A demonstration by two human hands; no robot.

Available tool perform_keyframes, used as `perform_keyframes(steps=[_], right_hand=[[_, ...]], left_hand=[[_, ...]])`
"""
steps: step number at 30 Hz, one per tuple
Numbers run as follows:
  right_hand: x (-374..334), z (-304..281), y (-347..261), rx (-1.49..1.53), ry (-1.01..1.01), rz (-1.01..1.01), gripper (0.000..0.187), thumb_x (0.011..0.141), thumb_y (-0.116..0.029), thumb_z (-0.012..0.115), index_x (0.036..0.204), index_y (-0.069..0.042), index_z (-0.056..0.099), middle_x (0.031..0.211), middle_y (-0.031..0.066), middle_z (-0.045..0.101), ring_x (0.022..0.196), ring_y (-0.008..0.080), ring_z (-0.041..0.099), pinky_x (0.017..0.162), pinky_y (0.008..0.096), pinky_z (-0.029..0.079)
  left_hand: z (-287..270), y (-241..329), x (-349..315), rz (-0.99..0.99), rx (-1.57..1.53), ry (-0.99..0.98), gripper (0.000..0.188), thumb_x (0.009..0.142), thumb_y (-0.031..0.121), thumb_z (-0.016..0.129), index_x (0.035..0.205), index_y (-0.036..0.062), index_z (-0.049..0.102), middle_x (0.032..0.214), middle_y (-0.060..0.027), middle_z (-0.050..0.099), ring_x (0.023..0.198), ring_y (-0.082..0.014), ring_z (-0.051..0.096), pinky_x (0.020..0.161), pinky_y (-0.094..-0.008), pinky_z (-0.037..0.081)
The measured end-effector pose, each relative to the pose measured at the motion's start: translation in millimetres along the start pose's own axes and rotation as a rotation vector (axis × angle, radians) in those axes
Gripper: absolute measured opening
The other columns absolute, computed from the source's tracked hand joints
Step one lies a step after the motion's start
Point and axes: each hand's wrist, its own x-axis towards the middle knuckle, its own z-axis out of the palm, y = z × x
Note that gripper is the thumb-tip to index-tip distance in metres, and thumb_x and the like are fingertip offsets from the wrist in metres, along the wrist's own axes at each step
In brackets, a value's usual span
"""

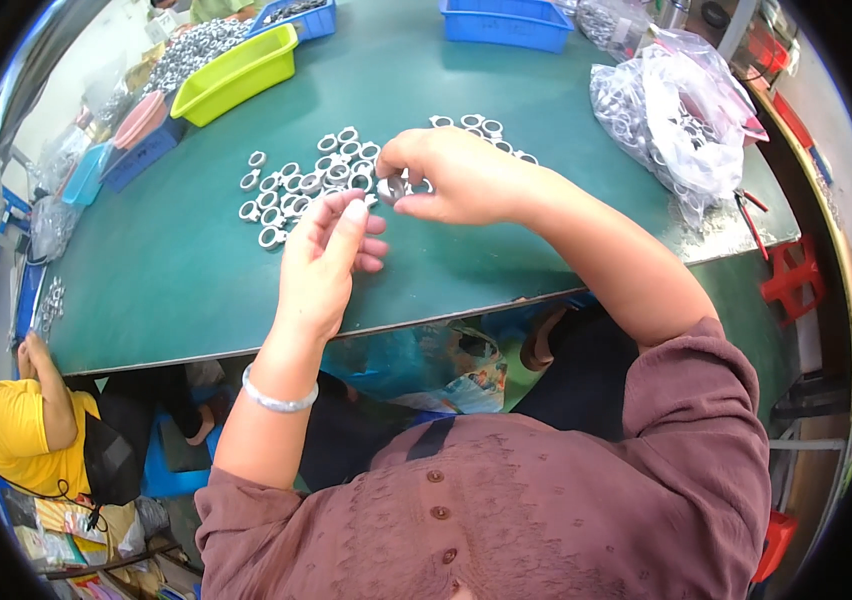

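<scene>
1. Two bare hands meet over the dark green table (186,280), just inside its near edge.
2. Right hand (456,175) is curled, its thumb and fingertips pinched on a small metal ring (392,188) held just above the tabletop.
3. Left hand (321,260) stands just beside it with the fingers stretched out and loosely together, their tips almost at the ring; whether they actually touch it is hard to tell, since the right hand's fingers crowd the spot. It grips nothing that can be seen.
4. Left wrist wears a pale bangle (279,397).
5. Beyond the left hand lies a loose cluster of rings (301,185) of the same kind, spread flat on the table; a few more rings (481,127) show past the right hand's knuckles.
6. Farther off to the right sits a clear plastic bag (666,125) stuffed with more metal parts, well apart from both hands.
7. At the far left of the table are a yellow-green tray (236,75) and, next to it, a heap of metal pieces (191,50); a blue bin (506,22) stands at the far edge.
8. Another person in a yellow shirt (11,430) sits low at the left, past the table's end.
</scene>
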Motion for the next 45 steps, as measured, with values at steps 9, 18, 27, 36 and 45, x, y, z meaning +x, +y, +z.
perform_keyframes(steps=[9,18,27,36,45], right_hand=[[-2,16,1,0.568,0.131,-0.07,0.037,0.071,-0.006,0.066,0.106,-0.002,0.052,0.092,0.0063,0.054,0.081,0.0137,0.052,0.07,0.0262,0.045],[-9,13,6,0.975,0.015,0.048,0.028,0.081,-0.003,0.055,0.108,0.001,0.052,0.096,0.0055,0.059,0.089,0.0107,0.054,0.08,0.0263,0.044],[-10,13,5,1.052,0.062,0.1,0.023,0.08,-0.003,0.054,0.103,0.003,0.056,0.093,0.0077,0.061,0.087,0.012,0.056,0.081,0.0266,0.045],[-9,12,0,0.938,0.1,-0.016,0.019,0.076,-0.006,0.062,0.095,-0.001,0.061,0.086,0.0033,0.059,0.08,0.0092,0.056,0.072,0.0231,0.046],[-8,15,0,0.767,0.168,-0.067,0.017,0.072,-0.01,0.067,0.089,-0.006,0.064,0.08,0.0004,0.056,0.071,0.0084,0.052,0.063,0.0215,0.043]], left_hand=[[-12,-7,4,-0.094,-0.425,-0.167,0.019,0.088,0.017,0.05,0.098,0.0011,0.054,0.085,-0.0061,0.059,0.072,-0.0137,0.059,0.063,-0.0238,0.049],[-10,-7,3,-0.153,-0.599,-0.262,0.021,0.089,0.016,0.048,0.101,-0.0007,0.052,0.093,-0.0131,0.06,0.08,-0.0193,0.061,0.071,-0.0277,0.051],[-6,-4,1,-0.196,-0.636,-0.247,0.027,0.09,0.018,0.045,0.107,-0.0024,0.049,0.099,-0.0176,0.059,0.086,-0.0225,0.062,0.072,-0.0267,0.053],[0,-8,-3,0.049,-0.44,-0.108,0.028,0.078,-0.002,0.058,0.105,0.0,0.05,0.1,-0.01,0.057,0.091,-0.0164,0.057,0.079,-0.0286,0.049],[0,-12,-4,0.093,-0.426,-0.095,0.031,0.077,-0.004,0.059,0.107,-0.0015,0.049,0.101,-0.0109,0.056,0.093,-0.0173,0.056,0.081,-0.0295,0.048]])
